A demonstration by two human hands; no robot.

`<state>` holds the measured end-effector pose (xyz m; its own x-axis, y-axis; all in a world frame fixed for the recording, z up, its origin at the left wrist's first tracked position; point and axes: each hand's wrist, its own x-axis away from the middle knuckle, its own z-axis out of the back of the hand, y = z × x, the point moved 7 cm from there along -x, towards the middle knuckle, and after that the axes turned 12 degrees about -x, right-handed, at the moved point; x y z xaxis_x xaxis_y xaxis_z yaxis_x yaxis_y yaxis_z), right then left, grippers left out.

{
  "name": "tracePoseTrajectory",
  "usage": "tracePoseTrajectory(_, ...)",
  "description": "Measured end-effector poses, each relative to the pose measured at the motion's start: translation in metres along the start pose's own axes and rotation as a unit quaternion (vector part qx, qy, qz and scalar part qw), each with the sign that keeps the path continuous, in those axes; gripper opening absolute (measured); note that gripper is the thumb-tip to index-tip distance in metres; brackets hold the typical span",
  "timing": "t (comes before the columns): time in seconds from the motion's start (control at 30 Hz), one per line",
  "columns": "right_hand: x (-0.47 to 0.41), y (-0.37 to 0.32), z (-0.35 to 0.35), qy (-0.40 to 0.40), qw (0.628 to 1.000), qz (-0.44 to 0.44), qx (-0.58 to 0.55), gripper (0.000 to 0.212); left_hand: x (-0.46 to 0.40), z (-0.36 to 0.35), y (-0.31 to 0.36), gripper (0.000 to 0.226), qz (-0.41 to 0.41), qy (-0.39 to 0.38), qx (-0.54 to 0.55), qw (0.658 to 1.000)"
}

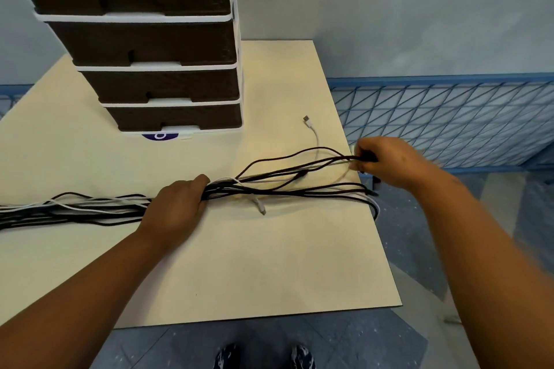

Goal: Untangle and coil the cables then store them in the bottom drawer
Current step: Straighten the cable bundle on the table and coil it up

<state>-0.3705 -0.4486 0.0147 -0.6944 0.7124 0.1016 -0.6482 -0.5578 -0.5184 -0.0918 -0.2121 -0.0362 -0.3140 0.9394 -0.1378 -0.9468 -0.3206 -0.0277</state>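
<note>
A long bundle of black and white cables [90, 207] lies across the cream table [269, 263], running off the left edge of view. My left hand [177, 201] grips the bundle near its middle and holds it on the table. My right hand [386, 162] pinches the ends of several black strands at the table's right edge and holds them a little above the surface. A white USB plug [307, 120] lies loose behind the strands. A small white connector [260, 205] hangs from the bundle just right of my left hand. The bottom drawer [177, 118] of the drawer tower is closed.
The brown drawer tower with white frames [150, 39] stands at the back of the table. A blue mesh fence [449, 120] runs along the wall at the right. My shoes [263, 356] show on the blue-grey floor below the table's front edge.
</note>
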Motion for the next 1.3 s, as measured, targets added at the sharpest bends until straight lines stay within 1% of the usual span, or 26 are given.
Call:
tracePoseTrajectory(0.07, 0.0, 0.016, -0.013, -0.042, 0.998, -0.045, 0.013, 0.015, -0.001, 0.0, 0.001, 0.007, -0.001, -0.003, -0.002, 1.0)
tracePoseTrajectory(0.13, 0.004, 0.025, -0.016, -0.066, 0.994, -0.083, 0.035, 0.031, -0.001, 0.0, 0.001, 0.008, -0.001, -0.002, -0.004, 1.0)
tracePoseTrajectory(0.17, 0.006, 0.025, -0.014, -0.061, 0.994, -0.086, 0.028, 0.039, -0.001, 0.0, 0.0, 0.009, 0.0, -0.004, -0.006, 1.0)
tracePoseTrajectory(0.2, 0.006, 0.019, -0.01, -0.048, 0.996, -0.074, 0.008, 0.043, -0.001, 0.0, 0.0, 0.01, 0.0, -0.004, -0.007, 1.0)
tracePoseTrajectory(0.23, 0.005, 0.01, -0.007, -0.03, 0.998, -0.048, -0.018, 0.042, -0.001, -0.001, 0.001, 0.01, 0.0, -0.003, -0.008, 1.0)
tracePoseTrajectory(0.3, -0.003, -0.014, 0.0, 0.019, 0.998, 0.009, -0.059, 0.029, -0.001, -0.001, 0.001, 0.01, -0.001, -0.002, -0.007, 1.0)
tracePoseTrajectory(0.33, -0.012, -0.026, 0.0, 0.04, 0.997, 0.022, -0.059, 0.025, -0.001, -0.001, 0.001, 0.009, -0.002, -0.002, -0.006, 1.0)
tracePoseTrajectory(0.4, -0.034, -0.038, -0.01, 0.046, 0.999, 0.014, -0.015, 0.031, 0.0, -0.002, 0.0, 0.008, -0.006, 0.001, -0.003, 1.0)
tracePoseTrajectory(0.47, -0.054, -0.042, -0.033, 0.002, 0.999, 0.001, 0.037, 0.041, 0.0, -0.001, 0.0, 0.009, -0.014, 0.008, -0.005, 1.0)
tracePoseTrajectory(0.53, -0.066, -0.039, -0.055, -0.029, 0.997, 0.022, 0.073, 0.041, 0.0, -0.001, 0.0, 0.014, -0.018, 0.014, -0.009, 1.0)
tracePoseTrajectory(0.57, -0.068, -0.036, -0.061, -0.026, 0.996, 0.028, 0.086, 0.037, 0.0, 0.0, 0.0, 0.016, -0.018, 0.016, -0.01, 1.0)
tracePoseTrajectory(0.7, -0.058, -0.02, -0.05, 0.058, 0.992, 0.005, 0.111, 0.027, 0.0, 0.0, 0.001, 0.01, -0.01, 0.009, -0.004, 1.0)
tracePoseTrajectory(0.73, -0.052, -0.013, -0.044, 0.067, 0.99, -0.016, 0.126, 0.025, 0.0, 0.0, 0.001, 0.01, -0.004, 0.003, -0.003, 1.0)
tracePoseTrajectory(0.83, -0.034, 0.008, -0.024, 0.046, 0.969, -0.109, 0.215, 0.027, 0.0, 0.001, 0.0, 0.014, 0.003, -0.004, 0.001, 1.0)
tracePoseTrajectory(0.87, -0.031, 0.008, -0.017, 0.055, 0.963, -0.128, 0.232, 0.028, 0.0, 0.002, 0.001, 0.014, 0.002, -0.002, 0.003, 1.0)
tracePoseTrajectory(0.9, -0.031, -0.001, -0.011, 0.084, 0.962, -0.125, 0.227, 0.027, 0.0, 0.003, 0.001, 0.014, 0.001, 0.0, 0.005, 1.0)
tracePoseTrajectory(0.93, -0.032, -0.016, -0.007, 0.123, 0.967, -0.093, 0.202, 0.026, 0.0, 0.004, 0.001, 0.014, 0.0, 0.003, 0.007, 1.0)
tracePoseTrajectory(0.97, -0.032, -0.04, -0.01, 0.157, 0.975, -0.032, 0.157, 0.024, 0.0, 0.004, 0.002, 0.014, -0.001, 0.004, 0.009, 1.0)
tracePoseTrajectory(1.0, -0.031, -0.07, -0.018, 0.166, 0.981, 0.042, 0.095, 0.023, 0.0, 0.004, 0.002, 0.014, -0.003, 0.004, 0.008, 1.0)
tracePoseTrajectory(1.03, -0.027, -0.101, -0.033, 0.143, 0.983, 0.113, 0.032, 0.022, 0.0, 0.004, 0.002, 0.013, -0.003, 0.004, 0.005, 1.0)
tracePoseTrajectory(1.07, -0.022, -0.132, -0.052, 0.098, 0.979, 0.176, -0.013, 0.022, 0.0, 0.005, 0.002, 0.013, -0.002, 0.004, 0.002, 1.0)
tracePoseTrajectory(1.1, -0.017, -0.158, -0.075, 0.048, 0.973, 0.224, -0.025, 0.021, 0.0, 0.005, 0.002, 0.012, -0.001, 0.004, -0.001, 1.0)
tracePoseTrajectory(1.13, -0.012, -0.177, -0.097, 0.007, 0.968, 0.25, -0.007, 0.021, -0.001, 0.005, 0.003, 0.011, -0.002, 0.005, -0.004, 1.0)
tracePoseTrajectory(1.17, -0.01, -0.188, -0.115, -0.013, 0.965, 0.26, 0.016, 0.02, -0.001, 0.006, 0.004, 0.01, -0.003, 0.006, -0.008, 1.0)
tracePoseTrajectory(1.23, -0.011, -0.192, -0.132, -0.005, 0.968, 0.246, 0.039, 0.017, -0.001, 0.006, 0.004, 0.01, -0.001, 0.002, -0.011, 1.0)
tracePoseTrajectory(1.3, -0.014, -0.187, -0.134, 0.013, 0.97, 0.24, 0.042, 0.012, -0.002, 0.004, 0.003, 0.013, -0.002, -0.004, -0.014, 1.0)
